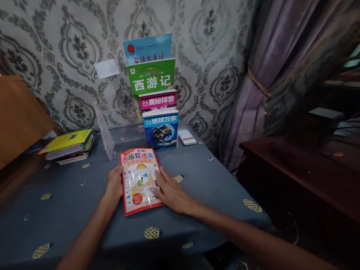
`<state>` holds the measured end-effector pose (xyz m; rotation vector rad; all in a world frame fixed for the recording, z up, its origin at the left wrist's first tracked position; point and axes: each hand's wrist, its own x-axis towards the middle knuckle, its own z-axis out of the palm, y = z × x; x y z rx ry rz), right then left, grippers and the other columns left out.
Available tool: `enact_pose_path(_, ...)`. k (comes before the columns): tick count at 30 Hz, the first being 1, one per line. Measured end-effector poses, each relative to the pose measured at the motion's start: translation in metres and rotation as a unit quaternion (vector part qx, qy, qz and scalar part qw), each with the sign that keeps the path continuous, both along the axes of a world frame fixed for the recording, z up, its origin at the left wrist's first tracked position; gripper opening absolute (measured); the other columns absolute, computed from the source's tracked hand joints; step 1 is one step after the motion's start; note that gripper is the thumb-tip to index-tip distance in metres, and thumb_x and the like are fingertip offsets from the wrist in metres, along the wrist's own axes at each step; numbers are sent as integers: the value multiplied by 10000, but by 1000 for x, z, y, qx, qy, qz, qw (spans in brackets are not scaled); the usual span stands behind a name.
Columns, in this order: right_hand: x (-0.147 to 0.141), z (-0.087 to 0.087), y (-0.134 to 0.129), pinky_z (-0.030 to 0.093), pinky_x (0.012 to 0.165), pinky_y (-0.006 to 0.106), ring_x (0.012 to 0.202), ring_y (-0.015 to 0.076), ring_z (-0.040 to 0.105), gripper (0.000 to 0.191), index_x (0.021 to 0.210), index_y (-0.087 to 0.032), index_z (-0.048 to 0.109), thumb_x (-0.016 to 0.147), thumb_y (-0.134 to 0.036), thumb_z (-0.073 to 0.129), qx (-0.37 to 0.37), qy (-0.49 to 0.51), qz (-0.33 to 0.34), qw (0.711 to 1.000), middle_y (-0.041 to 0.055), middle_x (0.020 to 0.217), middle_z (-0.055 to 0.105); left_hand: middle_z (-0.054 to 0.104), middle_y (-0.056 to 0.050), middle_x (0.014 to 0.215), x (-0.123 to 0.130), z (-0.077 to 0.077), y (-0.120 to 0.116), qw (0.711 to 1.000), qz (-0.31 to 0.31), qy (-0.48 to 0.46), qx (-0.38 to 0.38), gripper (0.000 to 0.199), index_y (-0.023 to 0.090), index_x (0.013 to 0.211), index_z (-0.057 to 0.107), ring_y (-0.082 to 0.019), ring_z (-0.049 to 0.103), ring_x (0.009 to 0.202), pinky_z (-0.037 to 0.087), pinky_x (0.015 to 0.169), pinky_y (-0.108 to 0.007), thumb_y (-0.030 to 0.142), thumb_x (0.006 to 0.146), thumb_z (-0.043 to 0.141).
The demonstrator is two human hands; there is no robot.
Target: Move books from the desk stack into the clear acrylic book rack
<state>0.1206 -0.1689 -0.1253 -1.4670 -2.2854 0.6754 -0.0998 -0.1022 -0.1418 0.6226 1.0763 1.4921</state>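
Note:
A children's paperback with a red border and a colourful map-like cover [138,181] lies flat on the table, close to me. My left hand [115,183] holds its left edge. My right hand [171,193] rests on the lower right of the cover, fingers spread. Behind the paperback, a clear acrylic book stand [106,134] holds several upright children's books, including a green one [151,76] and a blue globe-covered one [162,129].
A blue-grey patterned tablecloth [60,214] covers the table. A stack of books [69,147] lies at the left. A small white stack [187,137] sits right of the stand. Wallpaper and a purple curtain [290,39] stand behind; a dark wooden surface [305,171] lies right.

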Motion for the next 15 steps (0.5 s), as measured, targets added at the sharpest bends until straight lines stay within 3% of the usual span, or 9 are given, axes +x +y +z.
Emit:
enact_pose_path(5, -6, -10, 24, 193, 1262, 444, 1548, 260, 237, 708, 1595, -6, 166, 1016, -381, 325, -9, 139, -43, 989, 216, 1665, 232, 756, -45, 737, 10, 17, -8, 1000, 18, -9, 12, 152, 135, 880, 669, -180, 708, 606, 609, 702, -335, 241, 771, 666)
enact_pose_path(9, -15, -12, 42, 328, 1208, 440, 1453, 257, 427, 630, 1547, -63, 332, 990, -357, 336, -15, 267, -34, 963, 176, 1583, 433, 747, -13, 715, 12, 31, -12, 997, 55, -14, 59, 245, 141, 853, 677, -152, 670, 573, 571, 625, -277, 344, 729, 737)
enact_pose_path(15, -17, 25, 62, 456, 1104, 436, 1314, 257, 571, 579, 1496, -147, 403, 946, -325, 420, 45, 416, 43, 907, 155, 1481, 560, 775, -12, 870, 12, 68, -9, 972, 120, 56, 195, 445, 162, 901, 697, -161, 705, 746, 560, 751, -271, 570, 732, 753)
